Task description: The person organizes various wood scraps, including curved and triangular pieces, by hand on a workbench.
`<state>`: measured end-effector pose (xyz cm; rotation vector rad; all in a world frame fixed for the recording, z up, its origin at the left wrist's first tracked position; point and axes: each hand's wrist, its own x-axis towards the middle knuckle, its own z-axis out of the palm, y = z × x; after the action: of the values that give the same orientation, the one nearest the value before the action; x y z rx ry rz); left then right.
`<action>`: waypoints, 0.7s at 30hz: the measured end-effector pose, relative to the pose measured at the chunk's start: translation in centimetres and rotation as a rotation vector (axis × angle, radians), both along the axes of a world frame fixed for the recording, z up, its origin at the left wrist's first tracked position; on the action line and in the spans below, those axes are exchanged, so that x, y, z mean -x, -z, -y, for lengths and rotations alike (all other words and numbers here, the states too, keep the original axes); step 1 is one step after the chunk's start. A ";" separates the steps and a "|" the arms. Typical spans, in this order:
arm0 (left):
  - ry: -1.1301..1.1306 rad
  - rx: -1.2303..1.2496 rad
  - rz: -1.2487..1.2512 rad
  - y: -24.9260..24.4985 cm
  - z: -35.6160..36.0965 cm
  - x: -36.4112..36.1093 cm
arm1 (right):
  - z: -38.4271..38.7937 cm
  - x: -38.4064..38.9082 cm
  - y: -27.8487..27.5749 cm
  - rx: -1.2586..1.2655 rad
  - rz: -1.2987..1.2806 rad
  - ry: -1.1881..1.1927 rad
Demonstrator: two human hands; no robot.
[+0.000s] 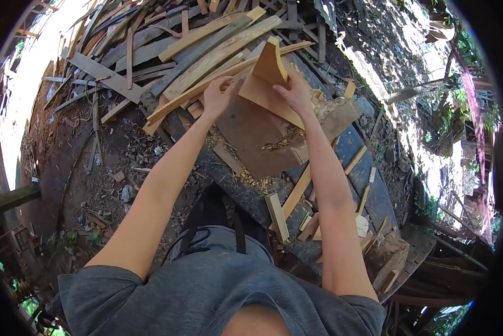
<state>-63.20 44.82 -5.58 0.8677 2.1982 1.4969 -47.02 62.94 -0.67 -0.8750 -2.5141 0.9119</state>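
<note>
Both my arms reach forward over a dark workbench. My left hand and my right hand grip the two sides of a light, curved piece of cut wood, held upright and tilted. Its lower edge rests on a flat brown wooden board lying on the bench. Wood shavings lie on that board beneath the piece.
A large heap of long planks and offcuts is piled behind and to the left of the bench. Short wood blocks and strips lie on the bench near my body. Dirt ground with scraps spreads at the left.
</note>
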 end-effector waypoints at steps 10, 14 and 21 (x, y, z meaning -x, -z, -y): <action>0.003 -0.054 0.574 -2.1 0.7 -3.8 | 0.6 0.8 -1.5 0.067 -0.012 0.059; 0.049 -0.048 0.491 -1.4 -0.9 -3.9 | 0.2 0.7 -1.2 0.045 -0.025 0.045; 0.006 -0.072 0.454 -1.0 -1.2 -3.8 | 0.3 0.8 -1.1 0.030 0.011 0.077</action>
<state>-59.43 45.98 -4.61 0.4899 1.8176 1.5917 -47.85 62.65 0.47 -0.9813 -2.4631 0.9247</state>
